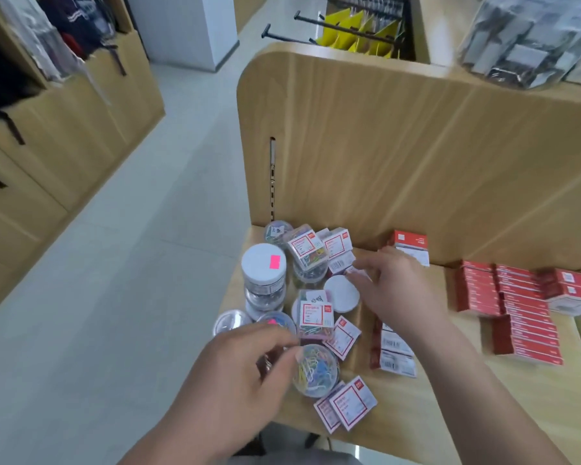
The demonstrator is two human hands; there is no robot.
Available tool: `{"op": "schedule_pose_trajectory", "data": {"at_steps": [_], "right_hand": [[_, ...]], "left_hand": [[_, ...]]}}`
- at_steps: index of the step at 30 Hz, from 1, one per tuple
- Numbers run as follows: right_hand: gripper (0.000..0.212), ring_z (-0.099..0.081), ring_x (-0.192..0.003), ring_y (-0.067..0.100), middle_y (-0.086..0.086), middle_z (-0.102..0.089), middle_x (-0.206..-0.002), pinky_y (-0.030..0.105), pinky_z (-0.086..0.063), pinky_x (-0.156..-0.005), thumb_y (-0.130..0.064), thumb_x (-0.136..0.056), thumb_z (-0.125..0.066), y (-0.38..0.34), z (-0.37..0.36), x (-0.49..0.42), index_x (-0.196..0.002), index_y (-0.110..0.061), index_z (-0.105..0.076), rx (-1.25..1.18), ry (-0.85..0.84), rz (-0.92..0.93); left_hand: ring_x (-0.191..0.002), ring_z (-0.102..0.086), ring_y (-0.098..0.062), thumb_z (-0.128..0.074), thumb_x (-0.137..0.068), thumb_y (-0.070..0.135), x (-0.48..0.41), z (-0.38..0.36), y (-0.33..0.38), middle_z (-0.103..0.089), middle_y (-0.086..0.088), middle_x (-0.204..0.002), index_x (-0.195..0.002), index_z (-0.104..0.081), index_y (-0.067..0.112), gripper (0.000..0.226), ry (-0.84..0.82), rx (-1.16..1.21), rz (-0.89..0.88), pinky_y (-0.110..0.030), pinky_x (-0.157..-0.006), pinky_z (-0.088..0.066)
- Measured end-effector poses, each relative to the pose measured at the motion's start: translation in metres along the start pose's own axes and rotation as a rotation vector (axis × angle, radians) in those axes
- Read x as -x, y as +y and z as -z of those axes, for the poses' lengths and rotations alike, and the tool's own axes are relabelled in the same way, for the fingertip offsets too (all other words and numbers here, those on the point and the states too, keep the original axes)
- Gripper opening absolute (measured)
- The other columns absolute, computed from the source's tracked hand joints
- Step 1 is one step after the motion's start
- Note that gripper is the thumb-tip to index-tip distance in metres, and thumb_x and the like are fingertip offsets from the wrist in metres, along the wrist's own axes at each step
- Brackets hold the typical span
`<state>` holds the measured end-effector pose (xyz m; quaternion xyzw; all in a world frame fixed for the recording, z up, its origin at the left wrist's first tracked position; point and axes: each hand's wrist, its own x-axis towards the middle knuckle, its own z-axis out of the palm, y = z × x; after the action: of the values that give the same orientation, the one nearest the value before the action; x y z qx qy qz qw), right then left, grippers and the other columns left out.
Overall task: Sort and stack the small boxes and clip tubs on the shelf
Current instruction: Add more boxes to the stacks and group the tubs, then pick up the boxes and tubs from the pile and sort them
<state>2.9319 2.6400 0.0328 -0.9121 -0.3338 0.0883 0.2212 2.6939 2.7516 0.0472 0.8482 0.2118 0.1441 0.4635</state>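
Left hand grasps near clip tub, likely for stacking; right hand, unclenched, reaches toward far small box.

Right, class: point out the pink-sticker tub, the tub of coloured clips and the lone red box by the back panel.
Pink-sticker tub (260, 260): head view, white lid.
Tub of coloured clips (317, 374): head view, clear top.
Lone red box (411, 239): head view, red top face.

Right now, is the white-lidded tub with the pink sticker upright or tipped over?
Upright. The tub with the pink sticker stands lid up, stacked on another clear tub near the left edge of the shelf.
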Motion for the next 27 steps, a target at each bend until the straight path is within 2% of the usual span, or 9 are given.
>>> {"op": "schedule_pose_trajectory", "data": {"at_steps": [2,5,7,10,13,19,23,25,27], "right_hand": [[0.02,-0.063,-0.091,0.021,-0.009,-0.06,-0.086,0.037,-0.053,-0.074,-0.041,-0.087,-0.071,0.0,0.003,-0.005,-0.105,-0.031,-0.073,0.089,-0.052,-0.039],[0.023,-0.062,-0.086,0.017,-0.013,-0.059,-0.082,0.035,-0.052,-0.073,-0.045,-0.086,-0.074,-0.004,0.005,-0.003,-0.105,-0.032,-0.074,0.029,-0.062,-0.009],[0.025,-0.057,-0.083,0.007,-0.017,-0.061,-0.091,0.03,-0.046,-0.073,-0.048,-0.083,-0.077,-0.009,0.002,0.004,-0.103,-0.034,-0.074,-0.089,-0.056,0.041],[0.046,-0.056,-0.084,0.0,-0.02,-0.063,-0.103,0.027,-0.048,-0.077,-0.061,-0.072,-0.082,-0.014,-0.005,0.017,-0.111,-0.038,-0.071,-0.21,-0.23,0.019],[0.066,-0.055,-0.088,0.0,-0.021,-0.057,-0.118,0.032,-0.053,-0.085,-0.053,-0.067,-0.088,-0.014,-0.016,0.023,-0.127,-0.036,-0.066,-0.19,-0.292,0.084],[0.063,-0.06,-0.081,0.005,-0.021,-0.056,-0.115,0.031,-0.053,-0.082,-0.042,-0.073,-0.088,-0.011,-0.017,0.029,-0.131,-0.032,-0.065,-0.226,-0.338,0.151],[0.031,-0.063,-0.079,0.003,-0.02,-0.062,-0.104,0.019,-0.049,-0.075,-0.037,-0.089,-0.076,-0.006,-0.007,0.024,-0.118,-0.028,-0.073,-0.256,-0.179,0.105],[0.028,-0.063,-0.08,0.004,-0.013,-0.067,-0.098,0.023,-0.048,-0.075,-0.035,-0.09,-0.073,-0.006,-0.002,0.008,-0.115,-0.024,-0.074,-0.238,-0.038,-0.011],[0.031,-0.064,-0.094,0.011,-0.006,-0.069,-0.105,0.03,-0.051,-0.082,-0.037,-0.089,-0.072,-0.009,-0.001,-0.014,-0.118,-0.023,-0.073,-0.177,0.024,-0.032]], "left_hand": [[-0.053,-0.055,-0.003,-0.075,-0.09,0.026,0.004,0.005,-0.006,-0.065,0.016,-0.069,-0.084,-0.074,0.033,0.009,0.049,-0.038,0.013,-0.016,-0.055,-0.043],[-0.05,-0.048,0.002,-0.078,-0.089,0.021,0.007,0.009,-0.011,-0.059,0.018,-0.062,-0.082,-0.073,0.033,0.014,0.059,-0.088,0.04,-0.014,-0.053,-0.039],[-0.052,-0.049,0.001,-0.077,-0.09,0.024,0.007,0.007,-0.015,-0.06,0.017,-0.065,-0.083,-0.071,0.034,0.013,0.049,-0.102,0.052,-0.019,-0.054,-0.042],[-0.055,-0.053,-0.005,-0.073,-0.092,0.027,0.008,0.002,-0.021,-0.062,0.014,-0.069,-0.083,-0.069,0.035,0.012,0.034,-0.089,0.065,-0.028,-0.056,-0.048],[-0.058,-0.056,-0.006,-0.07,-0.09,0.035,0.008,0.0,-0.021,-0.063,0.014,-0.073,-0.085,-0.07,0.034,0.005,0.037,-0.09,0.043,-0.032,-0.056,-0.052],[-0.058,-0.058,-0.005,-0.071,-0.088,0.035,0.002,0.003,-0.018,-0.064,0.017,-0.073,-0.086,-0.072,0.035,0.002,0.057,-0.094,0.034,-0.028,-0.056,-0.051],[-0.061,-0.059,-0.005,-0.071,-0.088,0.033,-0.002,0.003,-0.011,-0.063,0.018,-0.075,-0.085,-0.071,0.034,0.004,0.042,-0.106,0.02,-0.029,-0.058,-0.051],[-0.062,-0.059,-0.005,-0.072,-0.09,0.031,-0.009,0.0,-0.007,-0.063,0.018,-0.076,-0.085,-0.069,0.035,0.006,0.024,-0.101,0.01,-0.032,-0.058,-0.052],[-0.065,-0.059,-0.004,-0.067,-0.09,0.039,-0.019,-0.005,-0.002,-0.064,0.018,-0.079,-0.09,-0.069,0.036,0.003,0.004,-0.105,-0.022,-0.032,-0.059,-0.052]]}}
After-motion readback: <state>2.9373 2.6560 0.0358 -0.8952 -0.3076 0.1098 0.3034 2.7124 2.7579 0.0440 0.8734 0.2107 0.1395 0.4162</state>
